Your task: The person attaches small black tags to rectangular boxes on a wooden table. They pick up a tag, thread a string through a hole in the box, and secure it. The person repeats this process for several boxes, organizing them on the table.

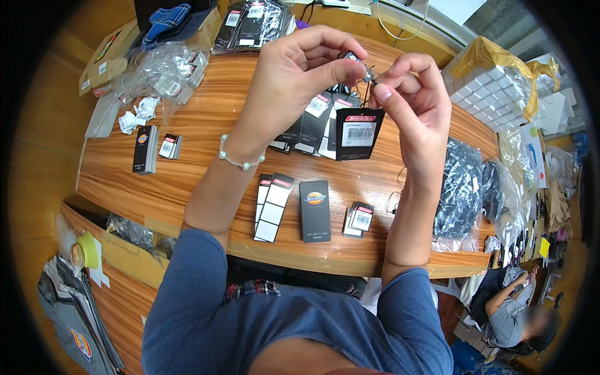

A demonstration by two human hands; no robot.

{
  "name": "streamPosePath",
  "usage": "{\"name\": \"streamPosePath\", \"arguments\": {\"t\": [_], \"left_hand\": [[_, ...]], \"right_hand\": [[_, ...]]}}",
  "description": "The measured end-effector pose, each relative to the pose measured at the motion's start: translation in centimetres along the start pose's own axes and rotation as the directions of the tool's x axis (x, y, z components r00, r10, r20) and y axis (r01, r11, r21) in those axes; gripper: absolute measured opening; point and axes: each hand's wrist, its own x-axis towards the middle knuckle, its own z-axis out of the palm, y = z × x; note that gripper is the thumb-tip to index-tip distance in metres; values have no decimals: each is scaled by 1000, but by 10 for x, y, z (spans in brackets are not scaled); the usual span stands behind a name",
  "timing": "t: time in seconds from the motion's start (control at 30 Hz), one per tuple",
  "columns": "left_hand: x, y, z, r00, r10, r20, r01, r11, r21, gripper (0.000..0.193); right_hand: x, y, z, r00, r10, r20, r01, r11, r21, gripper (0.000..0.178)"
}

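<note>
Above the far middle of the table, my left hand (307, 70) pinches a small dark clasp (354, 57) on a black string. My right hand (414, 95) is closed on the string close by, thumb against fingertip. From the string hangs a bundle of black hang tags (357, 150) with a red strip and a white barcode label facing me. Behind it, partly hidden by my left wrist, more black hang tags (310, 128) lie fanned out. Nearer me rest long white-panelled tags (273, 209), a black tag stack (315, 215) and small barcode tags (362, 217).
On the left stand two small tag stacks (144, 150), near crumpled paper (146, 109) and clear plastic bags (164, 72). Bagged black tags (250, 26) lie at the back. Plastic-wrapped white boxes (484, 84) and a black bagged bundle (459, 187) are right. Another person (515, 312) sits lower right.
</note>
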Motion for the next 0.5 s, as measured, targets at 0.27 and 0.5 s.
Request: {"name": "streamPosePath", "arguments": {"t": [0.27, 0.5], "left_hand": [[1, 1, -1, 999, 42, 4, -42, 999, 4, 16], [3, -6, -5, 1000, -5, 28, 7, 998, -68, 22]], "right_hand": [[1, 3, -1, 999, 34, 26, -37, 993, 110, 17], [2, 8, 2, 999, 23, 33, -29, 985, 171, 17]]}}
